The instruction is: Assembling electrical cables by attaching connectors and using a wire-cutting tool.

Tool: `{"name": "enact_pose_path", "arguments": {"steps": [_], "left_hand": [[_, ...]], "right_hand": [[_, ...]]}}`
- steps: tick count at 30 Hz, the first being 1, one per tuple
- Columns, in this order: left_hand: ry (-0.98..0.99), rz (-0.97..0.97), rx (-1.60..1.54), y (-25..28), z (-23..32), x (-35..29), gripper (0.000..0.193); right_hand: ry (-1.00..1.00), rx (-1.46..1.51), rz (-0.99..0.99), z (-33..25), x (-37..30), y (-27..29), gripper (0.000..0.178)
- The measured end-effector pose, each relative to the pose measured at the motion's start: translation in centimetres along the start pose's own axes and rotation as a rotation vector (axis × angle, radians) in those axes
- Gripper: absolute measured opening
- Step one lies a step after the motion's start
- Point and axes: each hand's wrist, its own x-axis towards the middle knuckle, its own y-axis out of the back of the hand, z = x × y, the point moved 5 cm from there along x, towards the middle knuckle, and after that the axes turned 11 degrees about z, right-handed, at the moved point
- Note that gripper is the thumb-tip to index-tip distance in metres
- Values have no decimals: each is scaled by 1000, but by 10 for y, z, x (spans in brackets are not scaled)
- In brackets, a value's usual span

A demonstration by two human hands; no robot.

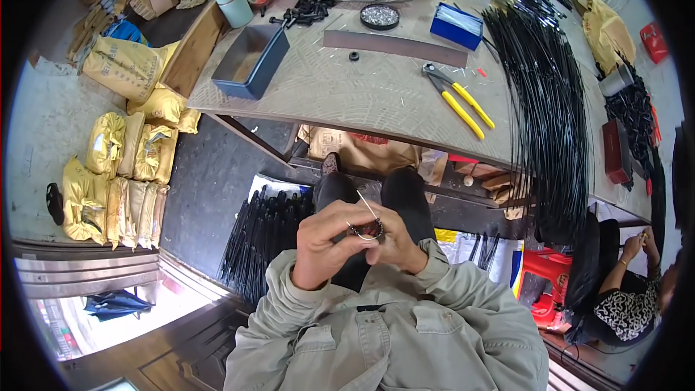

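Above my lap, my left hand (322, 240) and my right hand (400, 241) meet with fingers closed and pressed together. Between them is a small dark, roundish piece (372, 229), mostly covered by the fingers. A thin, pale wire-like strand (368, 204) sticks up from my grip, and a curved bright line shows along the piece's lower edge. Which fingers bear on the piece and which on the strand is hard to make out. Beyond my knees, yellow-handled cutting pliers (457, 100) lie with jaws apart on the worktable (347, 98).
Long black cables (543, 101) hang over the table's right edge; more black cables (264, 239) lie at lower left. A blue-grey bin (251, 62), blue box (457, 26) and round dish (379, 17) stand on the table. Wrapped packages (123, 181) are stacked left. Another person (630, 304) sits right.
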Motion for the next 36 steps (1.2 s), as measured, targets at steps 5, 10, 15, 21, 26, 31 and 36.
{"name": "enact_pose_path", "arguments": {"steps": [5,10,15,21,26,31,36], "left_hand": [[-104,239,104,1,14,1,35],[-35,354,195,-4,17,3,39],[-71,328,350,-2,17,2,45],[56,256,176,12,9,2,39],[-23,276,84,11,13,2,38],[-58,282,101,8,16,1,44],[7,422,14,7,13,-3,51]], "right_hand": [[-163,243,361,-4,2,8,28],[45,-170,127,-25,17,8,31],[150,-405,144,-31,19,2,33],[161,-431,136,-39,20,5,39],[321,-489,42,-55,24,1,50],[400,-551,62,-58,23,-1,50],[224,-424,0,-55,24,2,37]]}}
